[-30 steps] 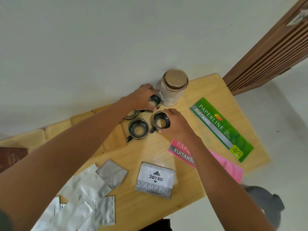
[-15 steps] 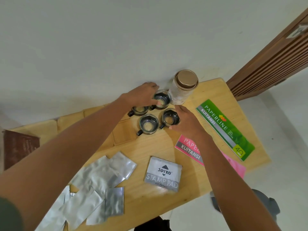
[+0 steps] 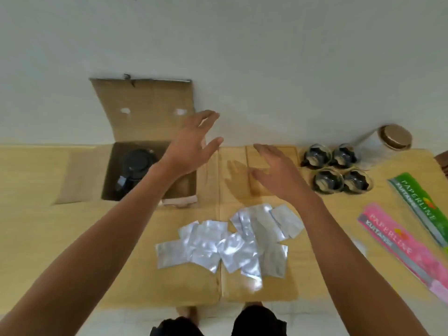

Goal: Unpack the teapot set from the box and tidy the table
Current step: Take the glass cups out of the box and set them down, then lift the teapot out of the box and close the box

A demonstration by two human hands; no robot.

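Note:
An open cardboard box [image 3: 143, 112] stands at the back left of the wooden table [image 3: 36, 214], its lid flap up against the wall. Inside it lies a dark teapot [image 3: 137, 166] with a black lid. My left hand [image 3: 191, 144] hovers over the box's right edge, fingers spread and empty. My right hand [image 3: 274, 170] is in the air just right of the box, also spread and empty. Several small glass cups [image 3: 335, 169] with dark holders stand grouped at the back right, well clear of both hands.
A glass jar with a gold lid [image 3: 390, 139] lies behind the cups. Several silver foil packets [image 3: 232, 241] are strewn at the table's front middle. A green receipt book [image 3: 419, 204] and a pink one [image 3: 402, 243] lie at the right. My knees [image 3: 218, 321] show below the table edge.
Both hands let go of the cups and moved left toward the box. The view swung left, bringing the box and teapot into sight; the stamp pad is no longer visible.

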